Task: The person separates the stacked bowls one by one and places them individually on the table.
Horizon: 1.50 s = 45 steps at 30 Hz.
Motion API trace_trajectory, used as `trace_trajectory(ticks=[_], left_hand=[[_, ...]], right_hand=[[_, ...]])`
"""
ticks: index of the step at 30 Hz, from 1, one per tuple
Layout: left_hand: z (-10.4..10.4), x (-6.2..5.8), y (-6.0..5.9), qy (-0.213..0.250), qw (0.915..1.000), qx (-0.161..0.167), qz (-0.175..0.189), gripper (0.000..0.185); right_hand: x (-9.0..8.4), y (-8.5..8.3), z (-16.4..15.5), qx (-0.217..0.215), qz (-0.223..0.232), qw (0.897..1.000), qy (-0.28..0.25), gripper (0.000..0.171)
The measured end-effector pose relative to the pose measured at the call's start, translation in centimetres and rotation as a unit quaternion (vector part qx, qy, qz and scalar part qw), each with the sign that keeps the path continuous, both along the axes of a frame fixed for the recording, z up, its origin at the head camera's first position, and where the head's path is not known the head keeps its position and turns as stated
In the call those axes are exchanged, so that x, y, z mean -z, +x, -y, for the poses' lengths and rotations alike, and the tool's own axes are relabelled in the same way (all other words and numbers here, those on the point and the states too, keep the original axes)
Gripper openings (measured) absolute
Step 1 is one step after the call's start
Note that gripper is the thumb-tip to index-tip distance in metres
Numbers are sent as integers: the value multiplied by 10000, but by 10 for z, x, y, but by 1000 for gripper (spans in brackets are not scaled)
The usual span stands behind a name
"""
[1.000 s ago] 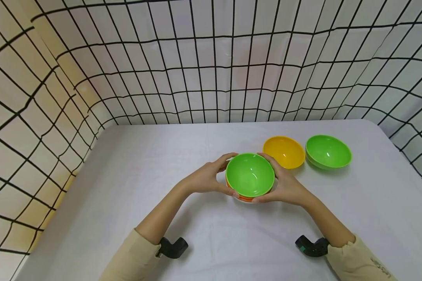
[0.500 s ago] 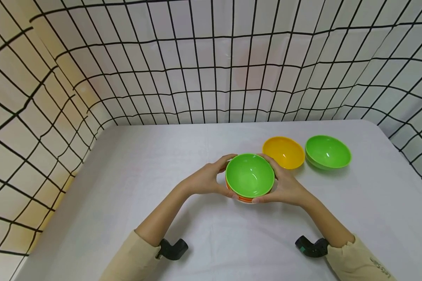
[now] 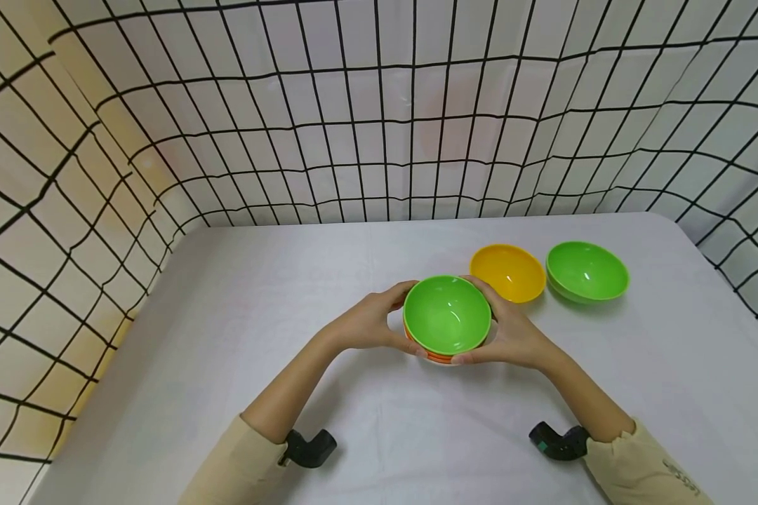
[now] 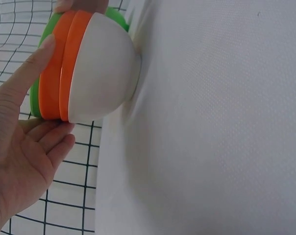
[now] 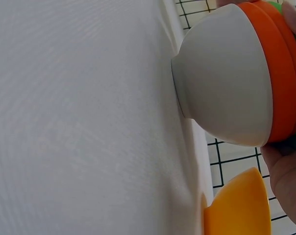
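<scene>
A stack of bowls [image 3: 447,314] stands on the white table [image 3: 259,294], near the middle. Its top bowl is bright green; orange rims [image 3: 439,358] show beneath it. My left hand [image 3: 369,324] curls round the stack's left side and my right hand [image 3: 512,333] round its right side. In the left wrist view the stack [image 4: 96,73] shows a white underside and orange rims, its foot resting on the cloth, with my left hand's thumb and fingers [image 4: 20,147] on the rims. In the right wrist view the stack [image 5: 226,78] stands the same way, held by my right hand [image 5: 287,166].
A yellow bowl [image 3: 508,272] and another green bowl [image 3: 586,271] sit to the right of the stack, the yellow one [image 5: 238,208] close to my right hand. A black grid net [image 3: 379,112] walls the table at the back and sides.
</scene>
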State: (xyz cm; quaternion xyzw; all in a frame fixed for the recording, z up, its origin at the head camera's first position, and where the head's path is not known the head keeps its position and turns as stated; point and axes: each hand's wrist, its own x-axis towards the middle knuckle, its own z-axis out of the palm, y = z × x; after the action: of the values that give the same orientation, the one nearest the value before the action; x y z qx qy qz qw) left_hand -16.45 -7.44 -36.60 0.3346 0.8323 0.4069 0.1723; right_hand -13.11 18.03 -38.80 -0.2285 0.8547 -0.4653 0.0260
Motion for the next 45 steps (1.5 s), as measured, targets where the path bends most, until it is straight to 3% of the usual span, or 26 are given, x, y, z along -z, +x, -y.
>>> trace_trajectory(ticks=[15, 45], left_hand=[[0, 0, -1, -128, 9999, -50, -24, 96], [0, 0, 0, -91, 9999, -120, 15, 97]], right_hand=[[2, -1, 1, -124, -48, 9997, -226, 107], [1, 0, 0, 48, 29, 9990, -434, 112]])
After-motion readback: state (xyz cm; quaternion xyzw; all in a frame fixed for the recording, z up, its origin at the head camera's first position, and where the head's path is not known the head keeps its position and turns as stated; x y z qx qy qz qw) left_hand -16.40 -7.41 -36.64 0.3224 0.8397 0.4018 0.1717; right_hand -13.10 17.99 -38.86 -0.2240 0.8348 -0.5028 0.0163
